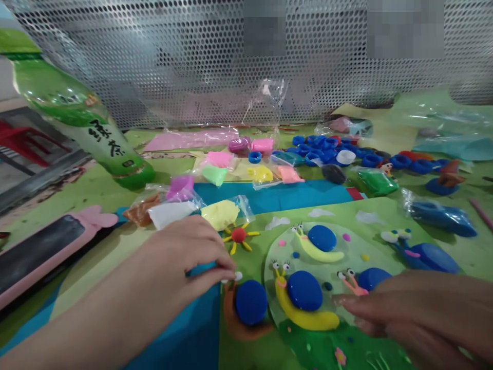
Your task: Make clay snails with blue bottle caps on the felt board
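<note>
My left hand (188,262) is closed in a pinch at the white eyes of a brown snail (231,313) with a blue cap shell (251,302). Whether its fingertips grip the eyes is hard to tell. On the right, my right hand (416,308) has its fingers together over the picture, beside a pink snail (352,282) and partly covering it; anything between its fingertips is too small to make out. Between the hands lies a yellow snail (304,316) with a blue shell. Above it are a pale yellow snail (318,251) and a red and yellow sun (239,235).
A green tea bottle (92,123) stands at the left, above a pink-framed object (42,252). Bagged clay (221,213) and blue bottle caps (316,154) lie behind the picture. A blue snail (431,257) sits at the right. A perforated metal panel (215,61) rises behind.
</note>
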A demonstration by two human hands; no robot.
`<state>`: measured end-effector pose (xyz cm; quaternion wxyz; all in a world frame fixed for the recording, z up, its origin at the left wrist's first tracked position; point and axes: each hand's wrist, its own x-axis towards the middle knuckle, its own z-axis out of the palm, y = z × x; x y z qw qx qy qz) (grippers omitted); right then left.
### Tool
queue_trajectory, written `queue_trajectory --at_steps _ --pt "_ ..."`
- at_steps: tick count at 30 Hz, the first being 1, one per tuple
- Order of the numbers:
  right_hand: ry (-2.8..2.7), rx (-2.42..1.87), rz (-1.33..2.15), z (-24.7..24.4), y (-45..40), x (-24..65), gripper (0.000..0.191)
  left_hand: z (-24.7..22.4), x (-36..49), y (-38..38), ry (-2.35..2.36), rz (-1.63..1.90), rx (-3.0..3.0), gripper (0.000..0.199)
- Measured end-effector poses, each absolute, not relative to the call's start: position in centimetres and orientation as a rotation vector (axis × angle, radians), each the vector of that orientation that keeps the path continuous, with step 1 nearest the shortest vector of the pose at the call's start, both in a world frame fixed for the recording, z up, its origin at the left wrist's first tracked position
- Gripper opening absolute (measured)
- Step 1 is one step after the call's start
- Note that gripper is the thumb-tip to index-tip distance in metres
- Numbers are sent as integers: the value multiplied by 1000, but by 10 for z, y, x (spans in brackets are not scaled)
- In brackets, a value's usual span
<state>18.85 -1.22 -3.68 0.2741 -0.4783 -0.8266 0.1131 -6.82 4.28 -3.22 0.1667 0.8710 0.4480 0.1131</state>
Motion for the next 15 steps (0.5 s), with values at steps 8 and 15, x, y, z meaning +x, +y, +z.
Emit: queue_trajectory --at_steps 8,15 --pt "-2223 -1314 601 -17 -11 194 13 -38 -71 42 1142 363 2759 27" --pt "-2225 -1249 394 -46 -14 199 20 -42 -75 43 1182 233 2732 20"
